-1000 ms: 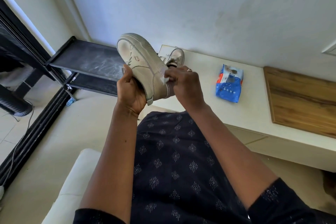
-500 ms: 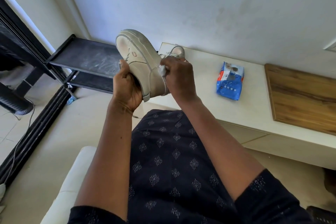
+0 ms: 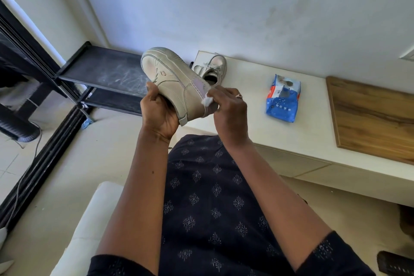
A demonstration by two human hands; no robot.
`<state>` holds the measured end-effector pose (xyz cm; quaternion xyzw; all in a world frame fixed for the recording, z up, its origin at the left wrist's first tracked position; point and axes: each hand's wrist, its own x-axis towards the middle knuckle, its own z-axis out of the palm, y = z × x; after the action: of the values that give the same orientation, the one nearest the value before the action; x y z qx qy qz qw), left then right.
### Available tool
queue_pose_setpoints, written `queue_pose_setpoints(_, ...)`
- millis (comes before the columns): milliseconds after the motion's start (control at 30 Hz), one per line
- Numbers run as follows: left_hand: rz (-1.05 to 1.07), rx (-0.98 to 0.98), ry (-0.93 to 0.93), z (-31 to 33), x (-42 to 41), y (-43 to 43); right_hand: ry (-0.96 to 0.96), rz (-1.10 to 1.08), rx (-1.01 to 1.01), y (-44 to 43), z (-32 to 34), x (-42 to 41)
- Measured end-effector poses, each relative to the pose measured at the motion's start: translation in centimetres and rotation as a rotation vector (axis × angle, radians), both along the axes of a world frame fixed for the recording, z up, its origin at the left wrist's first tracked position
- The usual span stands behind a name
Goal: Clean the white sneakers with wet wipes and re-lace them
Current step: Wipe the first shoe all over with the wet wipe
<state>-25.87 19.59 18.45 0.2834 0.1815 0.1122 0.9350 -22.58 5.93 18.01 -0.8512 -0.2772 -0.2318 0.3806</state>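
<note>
You have two white sneakers in view. The first sneaker (image 3: 174,80) is in the air in front of you, near the left end of the white bench (image 3: 313,136). Its toe points away from you and to the left, and its thick sole is turned up toward the wall. Your left hand (image 3: 158,112) grasps it from below: the thumb lies on its side, and the other fingers are hidden under the shoe. Your right hand (image 3: 230,110) is closed around one wet wipe (image 3: 206,101), a small crumpled white piece, and holds it against the heel part of this sneaker.

The second sneaker (image 3: 211,68) stands on the left end of the bench, close to the wall and partly hidden behind the first one. Its opening is toward you and some white lace shows on it.

On the same bench lies one pack of wipes (image 3: 282,98), blue and flat, well apart from the second sneaker and to the right of your right hand. Further right lies one wooden board (image 3: 369,116). Left of the bench stands one black shelf rack (image 3: 100,71), with two shelves visible. Your dark patterned garment (image 3: 208,197) covers your lap, and one white cushion (image 3: 89,219) is below your left arm.
</note>
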Motion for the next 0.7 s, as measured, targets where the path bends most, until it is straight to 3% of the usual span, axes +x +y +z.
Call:
queue_pose_setpoints(300,0.023,-0.094,-0.053,0.0,1.1,-0.8,0.021,-0.09,0.014,1.6,1.0,-0.5)
queue_pose_setpoints(533,0.028,0.063,0.0,0.8,1.4,-0.9,-0.1,0.098,-0.08,3.5,2.2,-3.8)
queue_pose_setpoints(700,-0.06,-0.004,-0.121,1.1,1.2,-1.7,-0.061,0.169,-0.116,3.8,3.0,-0.8)
